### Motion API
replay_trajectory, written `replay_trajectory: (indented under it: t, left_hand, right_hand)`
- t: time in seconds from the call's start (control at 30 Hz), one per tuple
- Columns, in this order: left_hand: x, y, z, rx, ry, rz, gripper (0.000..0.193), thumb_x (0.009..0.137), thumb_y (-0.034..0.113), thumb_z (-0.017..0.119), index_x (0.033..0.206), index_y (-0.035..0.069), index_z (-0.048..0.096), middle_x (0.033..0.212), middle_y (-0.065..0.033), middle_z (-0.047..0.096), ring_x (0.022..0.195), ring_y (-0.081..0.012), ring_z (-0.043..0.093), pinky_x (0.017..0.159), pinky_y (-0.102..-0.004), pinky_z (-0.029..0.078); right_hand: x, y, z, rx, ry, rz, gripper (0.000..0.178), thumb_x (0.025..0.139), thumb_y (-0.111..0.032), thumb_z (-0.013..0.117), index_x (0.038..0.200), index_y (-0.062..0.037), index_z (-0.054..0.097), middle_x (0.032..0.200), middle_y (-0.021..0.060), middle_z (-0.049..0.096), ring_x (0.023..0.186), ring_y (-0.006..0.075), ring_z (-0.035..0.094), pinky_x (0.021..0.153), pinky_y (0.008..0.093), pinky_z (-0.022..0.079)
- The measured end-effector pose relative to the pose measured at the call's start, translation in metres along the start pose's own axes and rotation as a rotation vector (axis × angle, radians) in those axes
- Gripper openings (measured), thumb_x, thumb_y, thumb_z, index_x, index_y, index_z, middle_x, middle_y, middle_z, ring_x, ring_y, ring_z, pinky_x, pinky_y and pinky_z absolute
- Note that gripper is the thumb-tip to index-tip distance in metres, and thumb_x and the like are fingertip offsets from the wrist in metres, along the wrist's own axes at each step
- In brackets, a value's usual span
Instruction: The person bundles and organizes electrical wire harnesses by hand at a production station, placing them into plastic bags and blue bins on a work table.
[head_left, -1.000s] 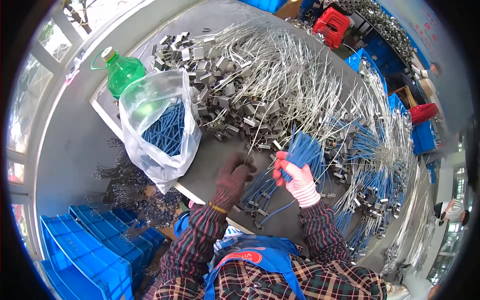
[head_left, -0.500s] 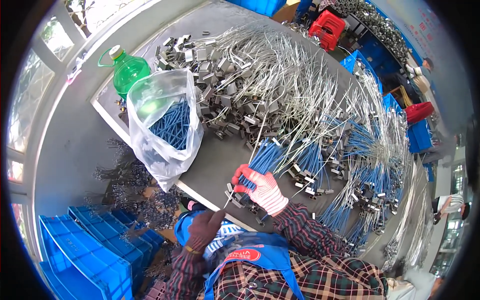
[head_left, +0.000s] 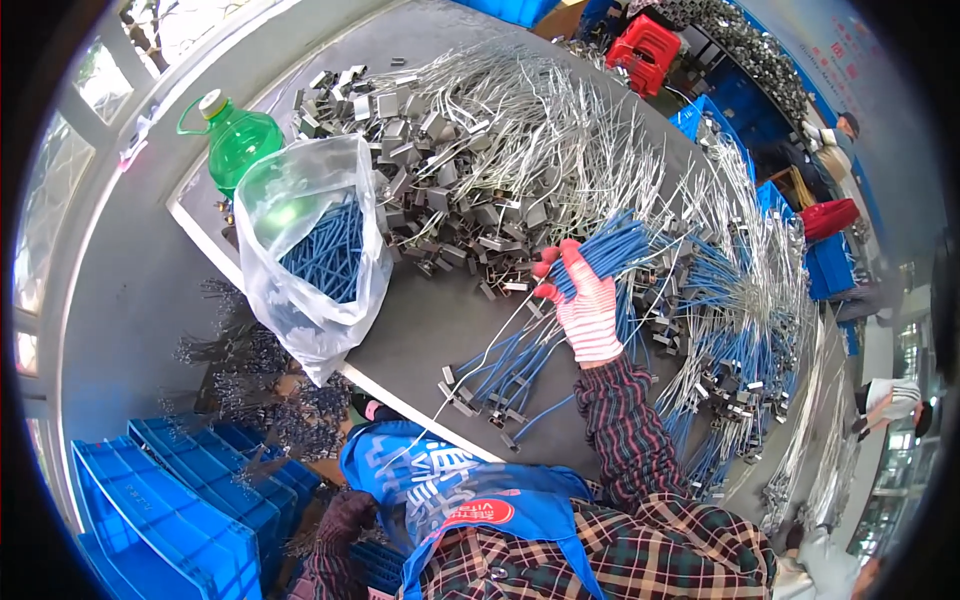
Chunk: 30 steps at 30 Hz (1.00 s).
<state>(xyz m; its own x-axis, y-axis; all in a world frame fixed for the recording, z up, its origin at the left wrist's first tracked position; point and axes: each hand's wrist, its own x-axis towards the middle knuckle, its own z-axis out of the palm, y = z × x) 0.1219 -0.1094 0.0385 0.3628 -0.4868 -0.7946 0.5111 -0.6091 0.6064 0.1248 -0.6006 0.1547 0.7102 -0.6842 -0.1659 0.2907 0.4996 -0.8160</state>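
In a white-and-red striped glove with red fingertips, my right hand (head_left: 585, 305) grips a bundle of thin blue tubes (head_left: 618, 246) above the table. Below and left of it lie several silvery wires with blue sleeves (head_left: 505, 375) and small metal clips at their near ends. My left hand (head_left: 350, 508), dark-gloved, hangs low beside my blue apron, off the table; its fingers cannot be made out. A clear plastic bag (head_left: 262, 262) holding blue tubes (head_left: 330, 255) stands at the table's left corner.
Behind the bag is a green bottle (head_left: 240, 140). A big heap of metal-ended wires (head_left: 480, 150) covers the far table; blue-sleeved wires (head_left: 735, 295) lie right. Blue crates (head_left: 170, 510) and dark wire bunches (head_left: 270, 385) sit lower left. A red stool (head_left: 643, 55) and people are farther off.
My right hand has moved away and rightward with the blue tubes, uncovering sleeved wires on the table near the front edge. My left hand has dropped down and left.
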Motion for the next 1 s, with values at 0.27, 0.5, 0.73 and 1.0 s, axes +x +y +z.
replay_trajectory:
  t: [0.27, 0.5, 0.73, 1.0]
  left_hand:
    - [-0.002, 0.026, 0.006, -0.084, 0.053, -0.173, 0.029, 0.076, 0.031, 0.062, 0.069, 0.003, 0.060, 0.060, -0.0043, 0.054, 0.053, -0.0139, 0.049, 0.050, -0.0288, 0.038]
    - [0.005, 0.025, 0.010, -0.131, 0.054, -0.117, 0.027, 0.075, 0.029, 0.064, 0.067, 0.004, 0.059, 0.060, -0.0044, 0.054, 0.053, -0.0142, 0.050, 0.050, -0.0291, 0.038]
    - [0.001, 0.025, 0.013, -0.203, 0.089, -0.069, 0.026, 0.073, 0.028, 0.065, 0.065, 0.004, 0.058, 0.060, -0.0045, 0.055, 0.053, -0.0145, 0.050, 0.049, -0.0294, 0.039]
    - [0.006, 0.062, 0.034, -0.277, -0.026, 0.000, 0.026, 0.078, 0.028, 0.062, 0.070, 0.004, 0.061, 0.063, -0.0024, 0.054, 0.055, -0.0124, 0.048, 0.052, -0.0274, 0.038]
  right_hand:
    - [0.008, -0.004, -0.008, 0.085, 0.131, 0.044, 0.025, 0.084, -0.019, 0.068, 0.102, -0.0041, 0.058, 0.089, 0.0133, 0.064, 0.075, 0.0270, 0.066, 0.051, 0.0321, 0.058]
    - [0.010, -0.001, -0.023, 0.125, 0.130, 0.112, 0.022, 0.086, -0.017, 0.065, 0.102, -0.0040, 0.058, 0.087, 0.0131, 0.064, 0.075, 0.0272, 0.066, 0.051, 0.0331, 0.058]
    - [-0.038, 0.023, -0.012, -0.023, -0.088, 0.339, 0.022, 0.087, -0.019, 0.063, 0.100, -0.0022, 0.059, 0.086, 0.0127, 0.063, 0.080, 0.0263, 0.064, 0.058, 0.0357, 0.058]
    - [-0.073, 0.034, -0.019, -0.102, -0.114, 0.373, 0.021, 0.085, -0.021, 0.066, 0.094, -0.0025, 0.060, 0.085, 0.0110, 0.063, 0.079, 0.0233, 0.063, 0.062, 0.0363, 0.056]
